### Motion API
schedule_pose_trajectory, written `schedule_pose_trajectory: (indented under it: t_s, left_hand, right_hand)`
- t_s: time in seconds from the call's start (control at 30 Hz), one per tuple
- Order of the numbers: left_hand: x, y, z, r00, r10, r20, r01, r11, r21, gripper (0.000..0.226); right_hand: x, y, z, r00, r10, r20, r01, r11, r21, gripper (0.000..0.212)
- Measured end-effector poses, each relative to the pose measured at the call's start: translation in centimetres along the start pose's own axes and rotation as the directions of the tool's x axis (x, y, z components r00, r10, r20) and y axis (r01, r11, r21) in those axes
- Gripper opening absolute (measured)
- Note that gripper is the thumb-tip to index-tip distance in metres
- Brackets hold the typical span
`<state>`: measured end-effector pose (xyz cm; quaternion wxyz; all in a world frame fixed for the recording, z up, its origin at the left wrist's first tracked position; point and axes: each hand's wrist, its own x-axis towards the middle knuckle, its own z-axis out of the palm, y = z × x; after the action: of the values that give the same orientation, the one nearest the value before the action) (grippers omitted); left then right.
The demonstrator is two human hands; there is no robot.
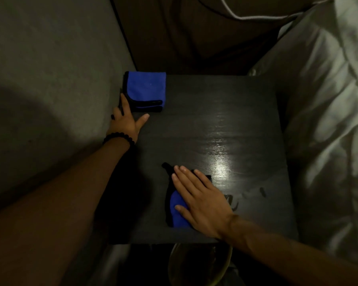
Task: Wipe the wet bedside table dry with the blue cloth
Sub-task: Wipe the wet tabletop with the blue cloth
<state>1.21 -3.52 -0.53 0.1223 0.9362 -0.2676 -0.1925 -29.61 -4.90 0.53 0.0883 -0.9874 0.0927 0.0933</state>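
The dark wooden bedside table fills the middle of the view, with a wet sheen and small droplets on its right half. My right hand lies flat with straight fingers on a blue cloth near the table's front edge, pressing it down. A second blue cloth, folded with black trim, lies at the table's back left corner. My left hand rests on the table's left edge beside that folded cloth, thumb spread out on the top; its fingers reach along the cloth's left side.
A grey wall runs close along the table's left side. White bedding rises to the right. A brown pillow sits behind the table. A glass rim shows below the front edge.
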Motion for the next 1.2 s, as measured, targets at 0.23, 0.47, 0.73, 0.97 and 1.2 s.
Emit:
schedule_pose_trajectory:
  t_s: [0.23,0.47,0.73,0.97,1.2]
  left_hand:
    - [-0.2,0.2,0.0,1.0,-0.019,-0.009,0.019,1.0,0.001,0.091]
    - [-0.8,0.7,-0.5,1.0,-0.018,-0.001,0.018,1.0,0.017,0.089]
    - [-1.2,1.1,-0.6,0.998,-0.058,0.024,0.058,0.998,0.003,0.086]
    - [-1.5,1.5,-0.9,0.995,-0.089,0.049,0.089,0.996,-0.007,0.084]
    - [-1.3,1.5,-0.9,0.991,-0.118,0.067,0.12,0.992,-0.023,0.084]
  right_hand:
    - [-2.0,2.6,-0.3,0.997,0.06,0.046,-0.059,0.998,-0.013,0.073]
    - [-4.0,5.3,-0.6,0.991,0.118,0.065,-0.115,0.993,-0.038,0.073]
    - [-6.6,8.9,-0.3,0.976,0.206,0.065,-0.202,0.977,-0.066,0.073]
    - [-8.7,11.3,-0.9,0.953,0.295,0.076,-0.291,0.955,-0.058,0.075]
    - [-10.7,12.4,-0.7,0.887,0.461,0.027,-0.461,0.887,-0.006,0.074]
